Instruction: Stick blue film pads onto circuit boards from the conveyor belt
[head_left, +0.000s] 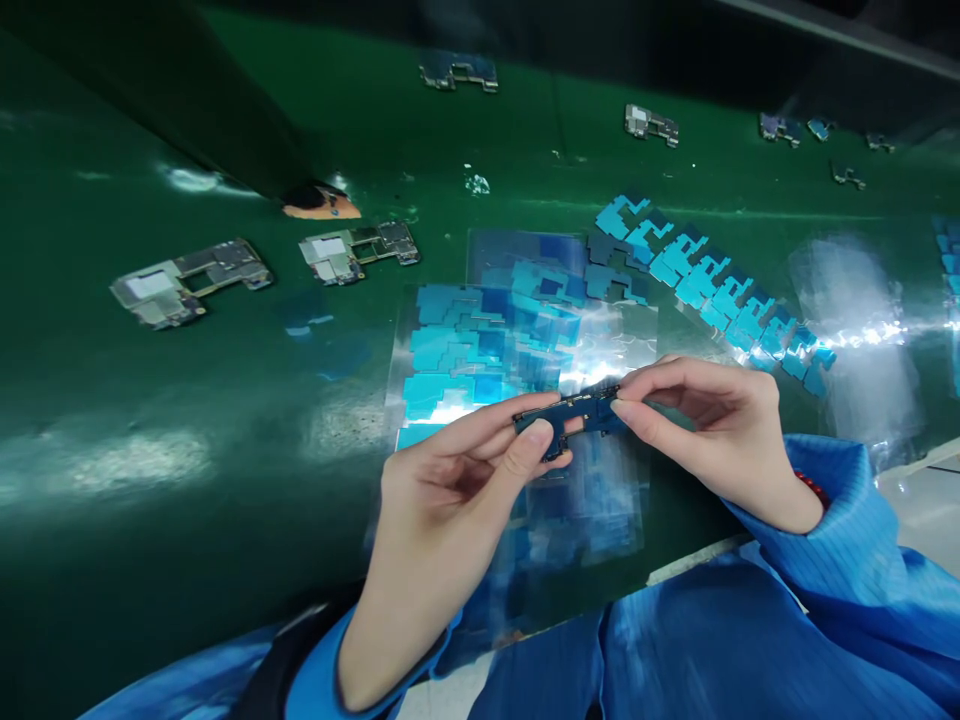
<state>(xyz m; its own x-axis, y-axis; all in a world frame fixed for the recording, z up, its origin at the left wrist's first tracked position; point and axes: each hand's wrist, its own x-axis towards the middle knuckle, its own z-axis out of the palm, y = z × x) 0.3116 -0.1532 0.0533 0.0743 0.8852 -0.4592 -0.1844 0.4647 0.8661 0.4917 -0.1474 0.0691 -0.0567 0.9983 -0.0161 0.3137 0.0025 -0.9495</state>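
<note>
Between my two hands, above the sheets, is a small circuit board with a dark blue face and a notch in its lower edge. My left hand grips its left end, thumb on the face and fingers behind. At the other end, my right hand pinches the board's corner between thumb and forefinger. Below the hands lie clear plastic sheets bearing bright blue film cutouts. The hands cover part of these sheets.
Two circuit boards, one far left and another beside it, lie on the green tabletop. A diagonal row of blue cutouts is at right. Several more boards sit farther back. A dark post slants down at upper left.
</note>
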